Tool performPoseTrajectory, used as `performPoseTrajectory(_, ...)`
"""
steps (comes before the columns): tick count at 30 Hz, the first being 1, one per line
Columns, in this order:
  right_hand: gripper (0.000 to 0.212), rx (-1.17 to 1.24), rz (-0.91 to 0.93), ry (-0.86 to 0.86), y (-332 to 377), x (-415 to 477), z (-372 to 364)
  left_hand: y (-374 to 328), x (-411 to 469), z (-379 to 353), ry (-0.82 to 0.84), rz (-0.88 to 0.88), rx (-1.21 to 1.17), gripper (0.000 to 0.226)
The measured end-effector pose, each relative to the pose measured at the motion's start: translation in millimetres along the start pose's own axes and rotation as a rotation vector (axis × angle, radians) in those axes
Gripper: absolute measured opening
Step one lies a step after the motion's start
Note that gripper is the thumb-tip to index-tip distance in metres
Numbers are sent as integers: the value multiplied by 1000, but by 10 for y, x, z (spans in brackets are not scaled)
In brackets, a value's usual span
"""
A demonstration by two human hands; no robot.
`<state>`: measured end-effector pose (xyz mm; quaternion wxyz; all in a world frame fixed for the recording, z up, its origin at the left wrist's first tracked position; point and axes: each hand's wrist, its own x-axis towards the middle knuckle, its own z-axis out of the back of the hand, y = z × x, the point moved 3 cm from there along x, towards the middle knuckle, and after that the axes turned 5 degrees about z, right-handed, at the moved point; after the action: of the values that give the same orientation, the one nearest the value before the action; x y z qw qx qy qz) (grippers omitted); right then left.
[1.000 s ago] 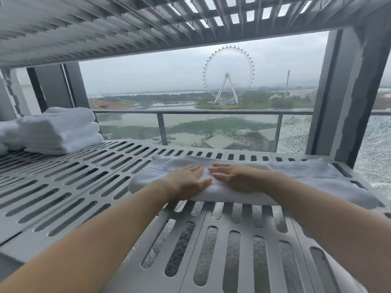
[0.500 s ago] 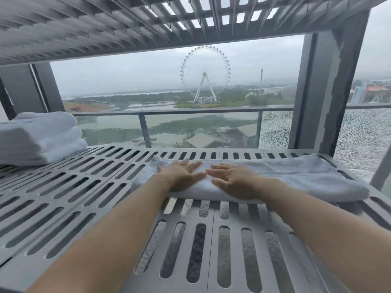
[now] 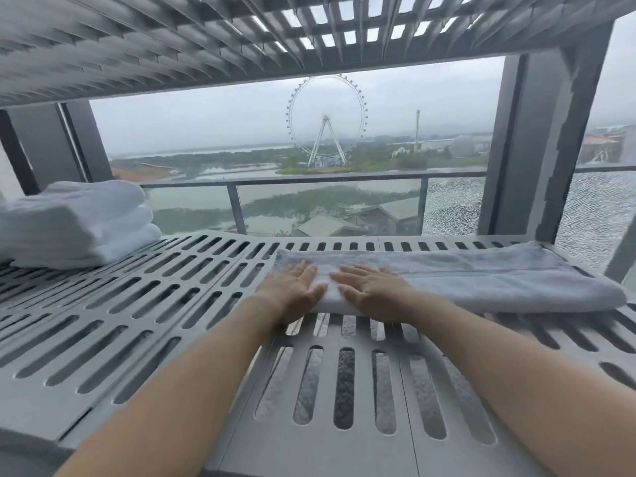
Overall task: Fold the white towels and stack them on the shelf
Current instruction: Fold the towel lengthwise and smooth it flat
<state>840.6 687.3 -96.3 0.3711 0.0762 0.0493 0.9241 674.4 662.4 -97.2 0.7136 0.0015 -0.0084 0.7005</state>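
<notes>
A white towel (image 3: 481, 280), folded into a long strip, lies across the slatted grey shelf (image 3: 144, 304), reaching to the right post. My left hand (image 3: 292, 287) and my right hand (image 3: 371, 290) rest flat, palms down, side by side on the towel's left end, fingers spread and pointing away from me. Neither hand grips anything. A stack of folded white towels (image 3: 79, 225) sits at the shelf's far left.
Another slatted shelf (image 3: 241, 39) hangs low overhead. A thick grey post (image 3: 540, 149) stands at the back right and a darker one (image 3: 44, 149) at the back left. Behind the shelf is a window with a railing (image 3: 309, 180).
Both hands have stayed flat on the towel's left end, shifting slightly left along it. My head turned, so the towel stack shifted in view.
</notes>
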Motion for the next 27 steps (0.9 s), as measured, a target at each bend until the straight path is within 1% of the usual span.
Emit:
performPoseTrajectory(3, 46, 108, -23, -117, 39, -110, 95, -30, 13, 79, 39, 19, 82, 60)
performPoseTrajectory(5, 38, 110, -35, -153, 11, -236, 134, -184, 17, 145, 14, -38, 126, 56)
performPoseTrajectory(7, 35, 63, -74, -158, -70, -388, 148, -495, 19, 172, 11, -148, 50, 52)
performPoseTrajectory(9, 41, 34, -110, -168, -202, -528, 159, -893, 32, 162, 44, -256, -82, 50)
performPoseTrajectory(11, 43, 16, -147, -173, -371, -659, 194, -1249, 45, 137, 55, -316, -119, 51)
performPoseTrajectory(13, 48, -22, -187, -119, -581, -841, 222, -1437, 69, 90, 34, -322, -54, 52)
performPoseTrajectory(15, 53, -60, -232, -57, -859, -1093, 245, -1465, 89, 53, 25, -315, 26, 53)
performPoseTrajectory(18, 57, -82, -319, -22, -1238, -1474, 304, -1440, 84, 73, 101, -288, 26, 53)
performPoseTrajectory(20, 57, -57, -307, -6, -1317, -1565, 360, -1490, 131, 145, 148, -243, 43, 53)
performPoseTrajectory(21, 55, -28, -290, -11, -1322, -1555, 390, -1570, 174, 186, 142, -226, 52, 54)
performPoseTrajectory(22, 53, 3, -274, -26, -1317, -1518, 422, -1689, 218, 221, 118, -224, 42, 53)
performPoseTrajectory(25, 49, 57, -248, -72, -1312, -1367, 520, -2137, 295, 235, 55, -276, -140, 50)
performPoseTrajectory(27, 48, 67, -230, -54, -1408, -1306, 536, -2316, 351, 139, 38, -283, -108, 50)
